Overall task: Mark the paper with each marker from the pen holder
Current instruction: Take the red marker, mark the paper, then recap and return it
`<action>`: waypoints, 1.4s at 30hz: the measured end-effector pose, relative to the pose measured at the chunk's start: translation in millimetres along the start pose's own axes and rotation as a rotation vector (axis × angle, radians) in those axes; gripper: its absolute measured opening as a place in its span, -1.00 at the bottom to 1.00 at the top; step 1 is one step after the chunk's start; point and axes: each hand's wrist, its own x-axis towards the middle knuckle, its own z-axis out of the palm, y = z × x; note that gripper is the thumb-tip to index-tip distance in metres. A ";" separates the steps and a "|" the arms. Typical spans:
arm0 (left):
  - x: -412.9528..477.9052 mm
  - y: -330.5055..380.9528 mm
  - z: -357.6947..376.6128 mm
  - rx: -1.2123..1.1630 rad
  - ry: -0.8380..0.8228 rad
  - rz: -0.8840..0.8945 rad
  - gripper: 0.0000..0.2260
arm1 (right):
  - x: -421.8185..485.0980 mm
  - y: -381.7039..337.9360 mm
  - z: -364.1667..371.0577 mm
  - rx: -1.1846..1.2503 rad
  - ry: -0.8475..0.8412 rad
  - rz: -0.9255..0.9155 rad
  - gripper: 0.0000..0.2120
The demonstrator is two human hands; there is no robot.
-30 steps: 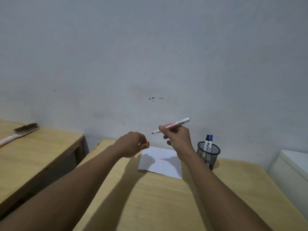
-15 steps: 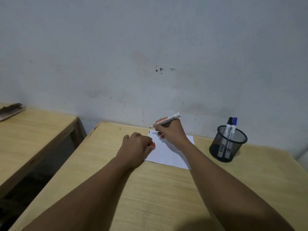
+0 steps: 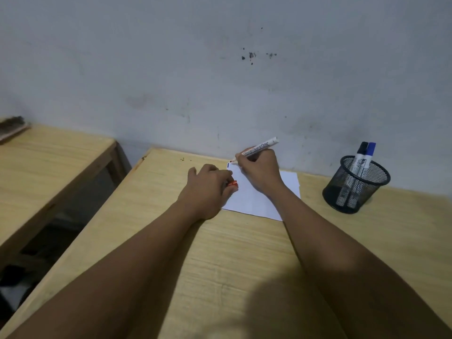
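A white sheet of paper (image 3: 254, 199) lies on the wooden table (image 3: 232, 253) near the wall. My right hand (image 3: 259, 170) grips an uncapped white board marker (image 3: 260, 146), its red tip at the paper's far left corner, beside a short blue mark. My left hand (image 3: 208, 189) rests on the paper's left edge, fingers closed around the marker's red cap (image 3: 232, 184). A black mesh pen holder (image 3: 354, 189) stands to the right with a black-capped marker (image 3: 358, 157) and a blue-capped marker (image 3: 369, 152) in it.
A second wooden table (image 3: 49, 162) stands to the left across a gap, with a brush (image 3: 12, 126) at its far edge. A grey wall runs right behind both tables.
Both hands came down from the air to the paper. The marker tip dropped to the sheet's far left corner, and my view tilted down.
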 end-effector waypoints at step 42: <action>1.8 1.4 -0.5 0.028 0.013 -0.027 -0.65 | 6.6 4.2 0.6 0.084 -0.107 0.009 -0.86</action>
